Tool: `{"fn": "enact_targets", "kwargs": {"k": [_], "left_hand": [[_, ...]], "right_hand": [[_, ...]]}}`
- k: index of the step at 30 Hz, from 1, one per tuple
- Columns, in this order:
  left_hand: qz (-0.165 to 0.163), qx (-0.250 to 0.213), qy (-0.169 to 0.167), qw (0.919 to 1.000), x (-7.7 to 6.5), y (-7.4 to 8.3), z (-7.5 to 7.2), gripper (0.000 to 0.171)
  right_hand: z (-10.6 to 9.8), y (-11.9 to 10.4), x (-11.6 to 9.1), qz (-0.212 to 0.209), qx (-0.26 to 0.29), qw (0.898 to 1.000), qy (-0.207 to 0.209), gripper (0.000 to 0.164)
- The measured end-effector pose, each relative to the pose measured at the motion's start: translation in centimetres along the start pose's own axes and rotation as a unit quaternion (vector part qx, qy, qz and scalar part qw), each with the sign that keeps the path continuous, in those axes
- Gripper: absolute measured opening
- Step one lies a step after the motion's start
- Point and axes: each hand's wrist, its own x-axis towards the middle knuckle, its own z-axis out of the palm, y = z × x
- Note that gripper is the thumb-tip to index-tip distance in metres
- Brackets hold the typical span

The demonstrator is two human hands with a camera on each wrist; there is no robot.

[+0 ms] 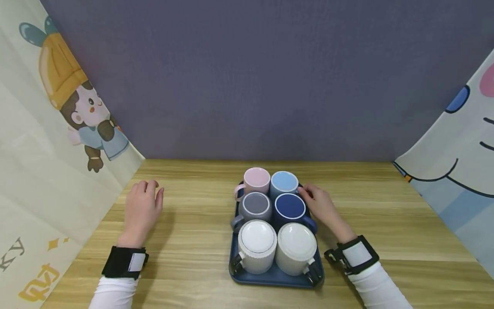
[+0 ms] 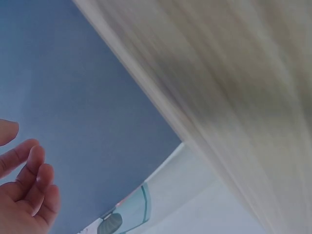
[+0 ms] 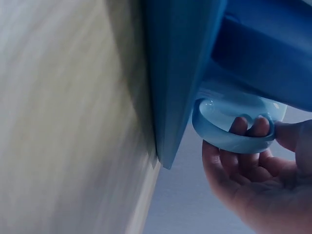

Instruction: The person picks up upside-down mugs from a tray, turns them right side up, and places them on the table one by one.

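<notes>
My right hand (image 1: 321, 206) is at the far right side of a dark blue tray (image 1: 270, 279). It grips the handle of a light blue mug (image 1: 284, 182). In the right wrist view, two fingertips poke through the handle (image 3: 229, 140) and the thumb presses on its upper end. The mug stands bottom up in the back right place of the tray, beside a pink mug (image 1: 257, 179). Just in front of it is a navy mug (image 1: 290, 207), its handle close under my wrist. Over the table on the left, my left hand (image 1: 142, 208) hangs with loosely bent fingers, holding nothing.
A grey mug (image 1: 256, 205) sits left of the navy one. Two white mugs (image 1: 257, 246) with dark handles fill the tray's front row, also bottom up. The wooden table (image 1: 193, 240) ends at a grey-blue back wall (image 1: 247, 86), with printed cloths (image 1: 38, 171) at both sides.
</notes>
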Motion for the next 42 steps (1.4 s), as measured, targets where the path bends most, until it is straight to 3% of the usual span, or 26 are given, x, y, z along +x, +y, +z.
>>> {"fn": "enact_targets", "kwargs": {"k": [17,27,31,34,37,42], "left_hand": [[0.010,0.010,0.006,0.9999,0.0,-0.5,-0.1,0.018],[0.003,-0.005,0.002,1.0000,0.7,0.6,0.1,0.019],[-0.001,-0.011,0.002,0.9999,1.2,1.1,0.4,0.020],[0.000,-0.017,0.001,0.9999,1.5,1.5,0.8,0.021],[0.003,-0.020,-0.001,0.9998,1.8,1.9,1.1,0.022],[0.008,-0.021,0.001,0.9997,2.2,2.6,1.5,0.021]], "right_hand": [[-0.4,-0.3,0.3,0.006,0.008,0.999,-0.036,0.029],[-0.3,-0.6,0.3,0.047,0.073,0.995,-0.043,0.030],[-0.4,-0.8,0.3,0.092,0.168,0.980,-0.048,0.031],[-0.6,-1.0,0.3,0.126,0.262,0.955,-0.056,0.028],[-0.9,-1.1,0.3,0.146,0.320,0.934,-0.059,0.026],[-1.3,-1.3,0.6,0.159,0.341,0.925,-0.048,0.028]]}}
